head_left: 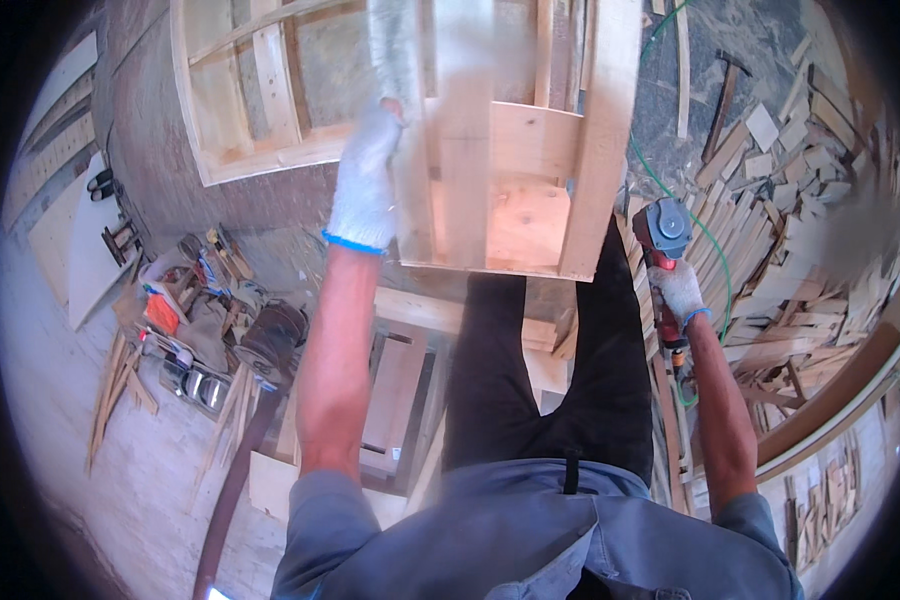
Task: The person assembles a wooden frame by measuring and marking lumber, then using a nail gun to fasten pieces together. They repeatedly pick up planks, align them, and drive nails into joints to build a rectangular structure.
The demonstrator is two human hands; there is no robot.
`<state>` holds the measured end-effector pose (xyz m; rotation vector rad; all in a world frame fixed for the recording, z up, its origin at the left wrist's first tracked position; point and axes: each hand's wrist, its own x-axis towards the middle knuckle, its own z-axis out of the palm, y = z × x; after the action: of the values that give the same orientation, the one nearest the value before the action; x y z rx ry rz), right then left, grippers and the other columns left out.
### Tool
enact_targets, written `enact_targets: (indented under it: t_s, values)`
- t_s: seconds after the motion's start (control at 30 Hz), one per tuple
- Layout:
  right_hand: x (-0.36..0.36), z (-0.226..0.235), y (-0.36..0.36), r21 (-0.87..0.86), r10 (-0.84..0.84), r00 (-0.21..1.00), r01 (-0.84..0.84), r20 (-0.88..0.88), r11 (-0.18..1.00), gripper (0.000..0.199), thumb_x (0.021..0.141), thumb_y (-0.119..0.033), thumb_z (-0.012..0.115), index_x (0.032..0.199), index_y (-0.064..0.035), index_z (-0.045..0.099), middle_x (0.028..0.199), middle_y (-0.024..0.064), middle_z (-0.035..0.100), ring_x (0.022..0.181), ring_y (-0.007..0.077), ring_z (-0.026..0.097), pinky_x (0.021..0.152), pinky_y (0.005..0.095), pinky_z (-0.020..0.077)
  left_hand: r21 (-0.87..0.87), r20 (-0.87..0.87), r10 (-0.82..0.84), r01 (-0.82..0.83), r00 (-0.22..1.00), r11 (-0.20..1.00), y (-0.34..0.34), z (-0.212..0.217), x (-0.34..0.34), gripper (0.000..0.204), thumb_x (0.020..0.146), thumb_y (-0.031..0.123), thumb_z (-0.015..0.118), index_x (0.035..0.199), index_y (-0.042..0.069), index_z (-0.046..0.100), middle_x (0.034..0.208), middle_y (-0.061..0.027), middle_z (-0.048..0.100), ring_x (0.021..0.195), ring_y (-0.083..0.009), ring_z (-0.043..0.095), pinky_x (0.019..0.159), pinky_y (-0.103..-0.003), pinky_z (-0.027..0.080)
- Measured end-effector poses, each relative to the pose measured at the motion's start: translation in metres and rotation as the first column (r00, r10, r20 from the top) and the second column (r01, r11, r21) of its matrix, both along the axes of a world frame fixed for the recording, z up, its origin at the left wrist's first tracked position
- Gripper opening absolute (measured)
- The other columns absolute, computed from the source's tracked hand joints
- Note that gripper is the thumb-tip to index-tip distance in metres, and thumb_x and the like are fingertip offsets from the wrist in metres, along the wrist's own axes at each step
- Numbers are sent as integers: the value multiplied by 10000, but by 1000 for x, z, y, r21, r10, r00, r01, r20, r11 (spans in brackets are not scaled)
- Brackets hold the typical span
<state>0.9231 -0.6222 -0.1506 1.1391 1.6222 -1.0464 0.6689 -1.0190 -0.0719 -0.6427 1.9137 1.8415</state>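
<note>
A slatted wooden frame (457, 175) of pale boards lies ahead of me, its upper part blurred by motion. At the frame's left edge, my left hand (365, 185), in a white work glove with a blue cuff, is closed on the outer board; its fingertips are partly hidden. Off to the right of the frame, my gloved right hand (678, 288) is wrapped around the handle of a red and grey nail gun (664, 228). The tool is apart from the wood.
A second pale frame (210, 158) lies at the far left. On the right are a pile of wood offcuts (790, 250), a hammer (722, 105) and a green air hose (715, 240). Tools and clutter (185, 300) lie on the left, beside a dark motor-like drum (273, 335).
</note>
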Motion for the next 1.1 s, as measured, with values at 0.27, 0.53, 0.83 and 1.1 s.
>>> enact_targets:
  t_s: [0.27, 0.53, 0.83, 1.1]
  values:
    - [-59, 57, 52, -264, -233, 968, 202, -92, 943, 122, 908, -89, 665, 1023, -52, 650, 682, -6, 582, 597, 113, 593, 531, 290, 480, -7, 69, 182, -182, 981, 983, -13, 0, -2, 509, 1029, 364, 642, 1378, -3, 589, 1297, -83, 657, 1178, -181, 626, 1061, -346, 475]
    - [-92, 31, 101, -742, -559, 793, 523, 242, 420, 318, 922, -218, 694, 1090, 27, 580, 663, 99, 559, 469, 213, 555, 461, 351, 501, 5, 39, 227, -228, 973, 974, -14, 17, -5, 573, 1012, 400, 651, 1415, 9, 535, 1329, -136, 649, 1176, -272, 650, 995, -411, 552]
    - [-96, -29, 29, -783, -416, 665, 507, 621, -360, 300, 916, -235, 625, 866, 57, 572, 617, 82, 489, 424, 174, 468, 369, 350, 397, -183, -66, 220, -229, 973, 956, -16, 30, 1, 655, 996, 489, 636, 1464, 53, 494, 1329, -127, 632, 1168, -285, 643, 992, -422, 544]
    - [-103, -35, 9, -642, -272, 593, 605, 758, -471, 288, 918, -247, 594, 783, 2, 542, 577, 70, 435, 413, 177, 404, 400, 345, 360, -211, -81, 186, -199, 979, 957, -8, 37, 2, 613, 998, 488, 631, 1429, 66, 520, 1298, -111, 655, 1134, -276, 659, 960, -418, 559]
